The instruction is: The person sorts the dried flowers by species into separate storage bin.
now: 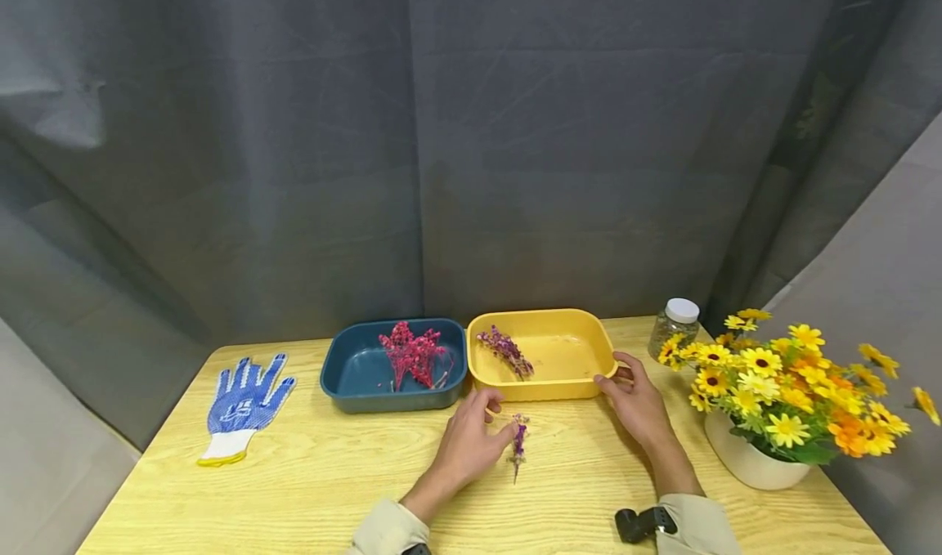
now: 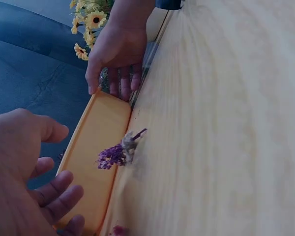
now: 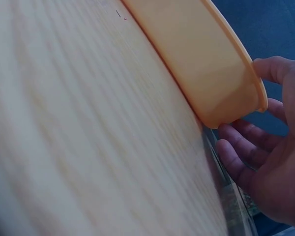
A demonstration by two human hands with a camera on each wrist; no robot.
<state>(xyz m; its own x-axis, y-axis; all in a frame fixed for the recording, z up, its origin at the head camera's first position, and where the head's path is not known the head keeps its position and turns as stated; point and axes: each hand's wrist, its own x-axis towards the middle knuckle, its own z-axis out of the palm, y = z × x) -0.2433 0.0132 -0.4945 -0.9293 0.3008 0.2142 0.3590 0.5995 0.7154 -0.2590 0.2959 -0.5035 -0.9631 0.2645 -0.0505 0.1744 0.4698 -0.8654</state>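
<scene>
A yellow tray (image 1: pixel 548 390) holds a purple dried-flower sprig (image 1: pixel 505 352) in its left half. My right hand (image 1: pixel 636 400) grips the tray's front right corner, thumb on the rim and fingers against the outer wall in the right wrist view. By the front left corner is my left hand (image 1: pixel 467 440), its fingers loosely bent and spread from the thumb, holding nothing. A second purple sprig (image 2: pixel 113 156) lies on the table in front of the tray, beside the left thumb in the head view. Left of the yellow tray stands a dark blue tray (image 1: pixel 353 400) containing pinkish-red dried flowers (image 1: pixel 412 355).
At the left lies a blue and white work glove (image 1: pixel 241 404). A lidded clear jar (image 1: pixel 673 330) stands at the back right, behind a white pot (image 1: pixel 758 461) of yellow and orange flowers (image 1: pixel 795 383). Grey curtain (image 1: pixel 471 146) hangs behind the wooden table (image 1: pixel 309 490).
</scene>
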